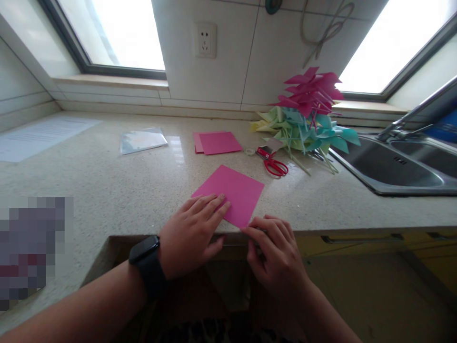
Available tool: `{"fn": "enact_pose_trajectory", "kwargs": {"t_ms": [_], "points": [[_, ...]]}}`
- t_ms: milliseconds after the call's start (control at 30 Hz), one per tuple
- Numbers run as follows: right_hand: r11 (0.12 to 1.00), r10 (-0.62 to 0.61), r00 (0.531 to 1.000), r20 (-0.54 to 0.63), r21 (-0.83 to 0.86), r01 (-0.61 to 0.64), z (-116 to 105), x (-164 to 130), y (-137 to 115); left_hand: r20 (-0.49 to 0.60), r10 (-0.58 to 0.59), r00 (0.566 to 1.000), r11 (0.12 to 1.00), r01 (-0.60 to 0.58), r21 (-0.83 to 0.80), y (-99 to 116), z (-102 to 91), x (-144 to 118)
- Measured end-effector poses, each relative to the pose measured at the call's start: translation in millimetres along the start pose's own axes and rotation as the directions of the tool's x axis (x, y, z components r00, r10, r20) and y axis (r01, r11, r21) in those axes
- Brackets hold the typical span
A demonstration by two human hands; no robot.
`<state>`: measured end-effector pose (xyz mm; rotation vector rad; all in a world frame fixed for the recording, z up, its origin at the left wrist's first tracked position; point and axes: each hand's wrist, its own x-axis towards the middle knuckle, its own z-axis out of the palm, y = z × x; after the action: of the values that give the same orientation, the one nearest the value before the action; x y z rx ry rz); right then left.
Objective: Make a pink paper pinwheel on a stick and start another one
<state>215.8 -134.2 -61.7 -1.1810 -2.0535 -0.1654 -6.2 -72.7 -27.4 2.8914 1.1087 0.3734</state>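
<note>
A pink square of paper (pixel 237 190) lies turned like a diamond at the front edge of the speckled counter (pixel 171 176). My left hand (pixel 194 233), with a dark watch at the wrist, rests flat on the paper's left side, fingers stretched out. Thumb and forefinger of my right hand (pixel 274 247) pinch the paper's near corner, which reaches the counter edge. Behind the square sit more pink sheets (pixel 221 143), stacked unevenly. Red-handled scissors (pixel 274 166) lie to the right of these sheets.
Paper pinwheels (pixel 310 90) in pink, teal and pale yellow are heaped at the back right, beside a steel sink (pixel 396 164). At the back left are a clear plastic packet (pixel 143 140) and a printed sheet (pixel 39 136). Drawer handles (pixel 362 238) run below the counter edge.
</note>
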Motion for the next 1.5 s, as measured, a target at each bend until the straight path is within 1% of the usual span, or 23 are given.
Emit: {"fn": "enact_pose_trajectory", "kwargs": {"t_ms": [167, 267, 300, 367, 433, 500, 700, 867, 1167, 1367, 1500], "points": [[0.999, -0.039, 0.999, -0.002, 0.019, 0.039, -0.5, -3.1, 1.7, 0.002, -0.006, 1.000, 1.000, 0.006, 0.008, 0.4, 1.2, -0.9], [0.999, -0.052, 0.999, -0.002, 0.009, 0.052, -0.8, -5.2, 2.4, -0.029, -0.006, 1.000, 1.000, 0.007, 0.023, 0.9, 1.6, -2.1], [0.999, -0.054, 0.999, 0.001, 0.005, 0.054, -0.9, -6.0, 2.4, -0.041, 0.011, 0.999, 1.000, -0.010, 0.027, 1.0, 1.4, -2.4], [0.998, -0.059, 0.998, 0.009, 0.000, 0.059, -1.1, -7.9, 2.2, -0.036, 0.080, 0.996, 0.997, -0.079, 0.027, 0.9, 1.0, -3.0], [0.998, -0.064, 0.998, 0.009, -0.004, 0.064, -1.0, -9.9, 1.1, 0.008, 0.154, 0.988, 0.988, -0.154, 0.012, 0.5, 0.5, -3.2], [0.998, -0.063, 0.998, -0.003, -0.011, 0.063, -0.5, -11.7, -1.0, 0.044, 0.180, 0.983, 0.984, -0.180, -0.003, 0.1, 0.2, -3.0], [0.998, -0.026, 0.999, -0.042, -0.059, 0.024, 2.2, -14.3, -10.2, 0.071, 0.158, 0.985, 0.987, -0.158, -0.005, 0.7, -0.6, -1.4], [0.995, -0.002, 0.999, -0.048, -0.097, -0.003, 3.8, -13.7, -14.1, 0.066, 0.154, 0.986, 0.988, -0.155, -0.001, 1.5, -1.4, -1.0], [0.988, 0.064, 0.998, -0.019, -0.139, -0.066, 2.6, -5.6, -20.1, 0.061, 0.160, 0.985, 0.987, -0.160, -0.012, 0.8, -0.2, -0.8], [0.975, 0.117, 0.993, 0.032, -0.193, -0.109, 1.0, -1.1, -24.3, 0.063, 0.182, 0.981, 0.983, -0.182, -0.005, 0.0, 0.9, -0.7], [0.966, 0.134, 0.990, 0.049, -0.229, -0.119, 0.7, 1.7, -25.3, 0.052, 0.176, 0.983, 0.984, -0.175, -0.018, 1.0, 1.7, -0.1]]}}
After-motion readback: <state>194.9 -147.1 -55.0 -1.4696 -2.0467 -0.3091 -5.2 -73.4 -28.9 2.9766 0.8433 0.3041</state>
